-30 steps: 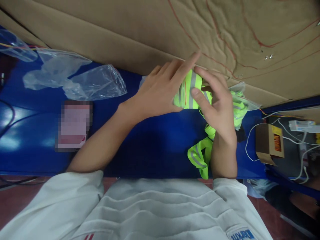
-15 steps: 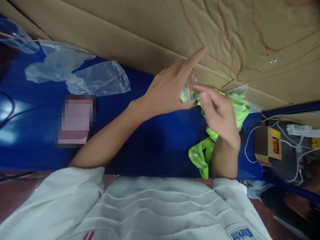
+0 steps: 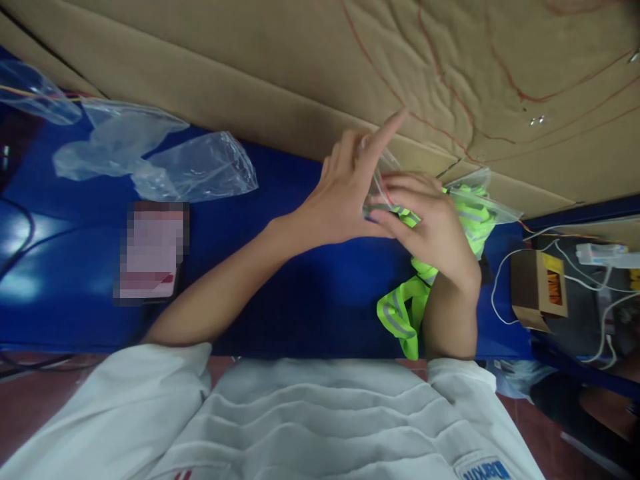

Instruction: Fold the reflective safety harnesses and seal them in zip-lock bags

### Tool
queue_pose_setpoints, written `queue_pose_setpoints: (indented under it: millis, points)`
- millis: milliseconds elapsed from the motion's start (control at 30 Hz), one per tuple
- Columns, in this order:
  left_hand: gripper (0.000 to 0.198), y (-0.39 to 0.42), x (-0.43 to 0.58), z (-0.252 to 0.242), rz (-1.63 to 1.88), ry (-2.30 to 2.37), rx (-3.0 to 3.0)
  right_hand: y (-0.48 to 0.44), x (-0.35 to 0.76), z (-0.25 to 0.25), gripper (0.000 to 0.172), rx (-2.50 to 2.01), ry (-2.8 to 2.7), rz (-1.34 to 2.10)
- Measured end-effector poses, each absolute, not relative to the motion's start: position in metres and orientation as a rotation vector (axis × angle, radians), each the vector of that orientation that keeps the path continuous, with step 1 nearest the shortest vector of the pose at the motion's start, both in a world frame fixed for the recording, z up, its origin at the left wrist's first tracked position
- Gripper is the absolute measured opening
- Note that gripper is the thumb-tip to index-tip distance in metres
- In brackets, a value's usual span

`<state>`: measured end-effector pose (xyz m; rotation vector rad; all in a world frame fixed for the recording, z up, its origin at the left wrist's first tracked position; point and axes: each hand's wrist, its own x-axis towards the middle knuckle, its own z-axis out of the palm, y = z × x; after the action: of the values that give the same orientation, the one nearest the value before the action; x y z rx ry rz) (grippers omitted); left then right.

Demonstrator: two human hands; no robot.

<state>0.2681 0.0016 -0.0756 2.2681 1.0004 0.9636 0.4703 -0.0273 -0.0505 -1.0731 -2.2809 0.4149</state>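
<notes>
A small clear zip-lock bag (image 3: 383, 189) with a red strip along its seal is between my two hands, above the blue table. My left hand (image 3: 345, 193) holds it on the left side, thumb low and index finger pointing up and away. My right hand (image 3: 430, 210) grips the bag's other side near the red strip, fingers bent over it. Both hands hide much of the bag, and I cannot tell what is inside. Beneath and beside my right forearm lies a neon-yellow reflective strap garment (image 3: 400, 313), partly under another clear zip-lock bag (image 3: 487, 200).
Several clear plastic bags (image 3: 200, 167) lie at the left back of the blue table (image 3: 300, 300). A blurred-out phone-like object (image 3: 153, 250) rests nearer my left arm. Brown cardboard (image 3: 225, 73) covers the back. An open small carton (image 3: 537, 290) and white cables stand at the right.
My right hand has moved left and closed further over the zip-lock bag. The left hand has shifted slightly down, and the bag is tilted more. The view has moved a little.
</notes>
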Motion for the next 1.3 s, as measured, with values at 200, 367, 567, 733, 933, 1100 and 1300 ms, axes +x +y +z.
queue_pose_setpoints:
  millis: [200, 367, 567, 733, 933, 1100, 1300]
  points:
    - [0.065, 0.035, 0.231, -0.076, 0.710, 0.673, 2.112, -0.019, 0.493, -0.052, 0.011, -1.082, -2.333, 0.521]
    - [0.043, 0.039, 0.211, -0.061, 0.558, 0.590, 2.319, -0.032, 0.490, -0.039, 0.014, -1.072, -2.458, 0.491]
    - [0.022, 0.020, 0.191, -0.029, 0.294, 0.855, 2.431, -0.048, 0.485, -0.023, 0.017, -1.207, -2.464, 0.403]
    - [0.040, 0.016, 0.183, -0.021, 0.335, 0.889, 2.459, -0.051, 0.483, -0.024, 0.014, -1.203, -2.433, 0.502]
    - [0.043, 0.013, 0.193, -0.019, 0.446, 1.004, 2.392, -0.047, 0.484, -0.025, 0.018, -1.253, -2.336, 0.394]
    - [0.046, 0.018, 0.194, -0.024, 0.596, 1.078, 2.251, -0.039, 0.485, -0.027, 0.010, -1.180, -2.406, 0.478]
    - [0.046, 0.026, 0.192, -0.032, 0.395, 0.968, 2.557, -0.031, 0.485, -0.039, 0.010, -1.241, -2.254, 0.612]
